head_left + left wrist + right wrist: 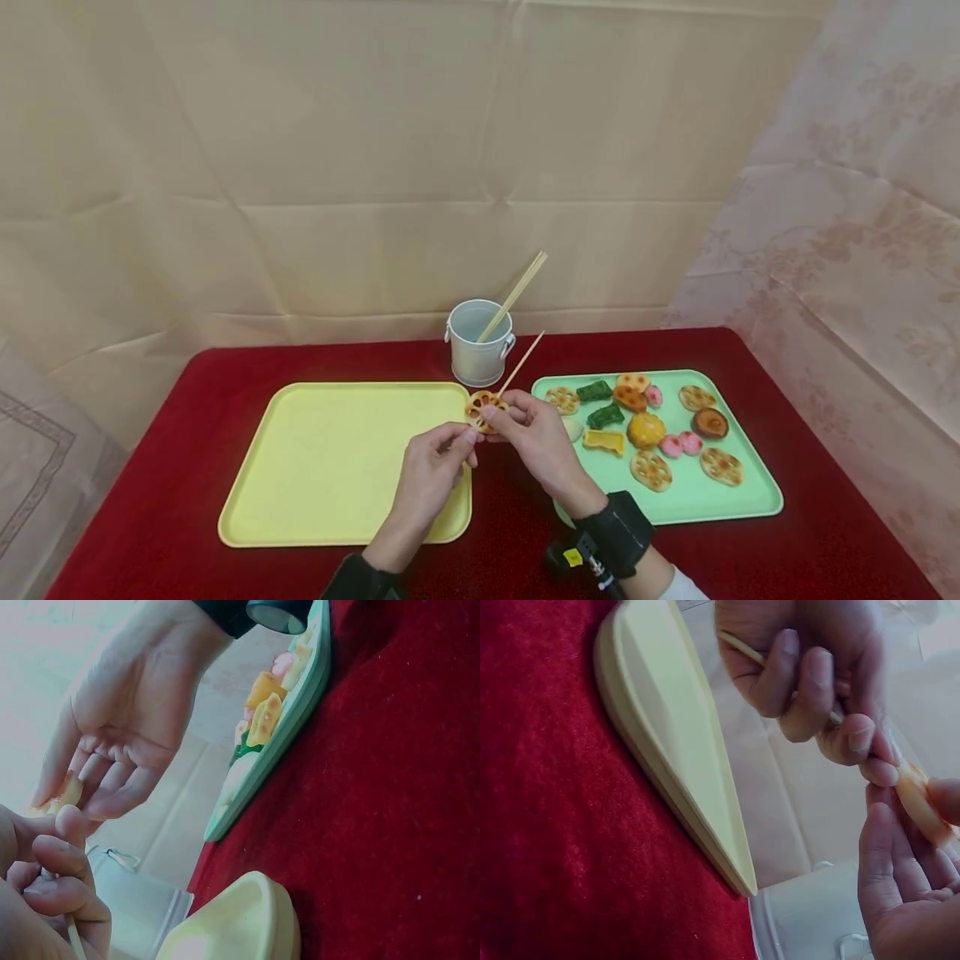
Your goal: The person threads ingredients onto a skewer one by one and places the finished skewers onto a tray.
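My right hand point(542, 437) pinches a browned lotus root slice point(487, 411) between thumb and fingers, above the gap between the two trays. Close against it, my left hand point(431, 467) grips a thin wooden skewer point(742, 649), its fingers curled round the stick with thumb and fingertip right at the slice's edge. Beyond the slice, the skewer's far length point(522, 362) points up and to the right in the head view. Fingers hide where stick and slice meet. In the right wrist view the slice point(921, 806) appears edge-on.
On the left lies a bare yellow tray point(337, 467). The green tray point(757, 500) on the right carries several toy foods, including lotus slices, a mushroom point(709, 423) and pink balls. Behind stands a small metal bucket point(477, 363) with wooden skewers point(517, 292). Red cloth point(510, 533) covers the table.
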`<state>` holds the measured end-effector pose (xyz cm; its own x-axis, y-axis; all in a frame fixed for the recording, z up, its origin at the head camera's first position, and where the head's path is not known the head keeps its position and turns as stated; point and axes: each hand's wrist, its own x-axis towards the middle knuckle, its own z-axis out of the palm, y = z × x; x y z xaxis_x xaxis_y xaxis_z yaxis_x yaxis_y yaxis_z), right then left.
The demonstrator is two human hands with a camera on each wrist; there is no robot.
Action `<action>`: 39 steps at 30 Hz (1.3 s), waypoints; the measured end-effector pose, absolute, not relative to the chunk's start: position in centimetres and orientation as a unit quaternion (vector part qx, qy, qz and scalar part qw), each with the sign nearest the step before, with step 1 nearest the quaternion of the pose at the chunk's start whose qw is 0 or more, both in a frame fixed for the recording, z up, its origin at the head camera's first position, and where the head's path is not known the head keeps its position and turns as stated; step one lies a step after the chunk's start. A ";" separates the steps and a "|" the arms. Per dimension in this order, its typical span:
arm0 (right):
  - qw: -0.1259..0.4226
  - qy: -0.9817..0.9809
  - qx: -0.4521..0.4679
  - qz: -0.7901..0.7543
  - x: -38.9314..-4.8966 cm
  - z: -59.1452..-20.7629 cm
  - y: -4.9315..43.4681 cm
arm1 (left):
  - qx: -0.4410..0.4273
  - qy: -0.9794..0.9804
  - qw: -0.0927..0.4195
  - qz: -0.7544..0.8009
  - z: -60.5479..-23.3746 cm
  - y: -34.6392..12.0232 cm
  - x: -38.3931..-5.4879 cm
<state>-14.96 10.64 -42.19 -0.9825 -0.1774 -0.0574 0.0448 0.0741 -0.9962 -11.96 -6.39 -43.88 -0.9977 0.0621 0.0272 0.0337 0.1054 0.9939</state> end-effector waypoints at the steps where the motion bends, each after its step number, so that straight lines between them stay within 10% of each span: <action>1: 0.081 0.732 -0.047 -0.674 -14.9 -42.2 10.6 | 0.032 0.742 0.012 0.669 -43.9 -6.4 -12.0; 39: 0.050 0.807 -0.074 -0.584 -16.3 -42.0 12.7 | 0.030 0.781 -0.004 0.623 -44.7 -6.8 -12.2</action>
<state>-16.32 12.72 -42.04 -0.9840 -0.1782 0.0070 -0.0621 0.3059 -0.9500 -12.23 -6.79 -44.71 -0.9982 0.0410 0.0435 0.0516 0.2214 0.9738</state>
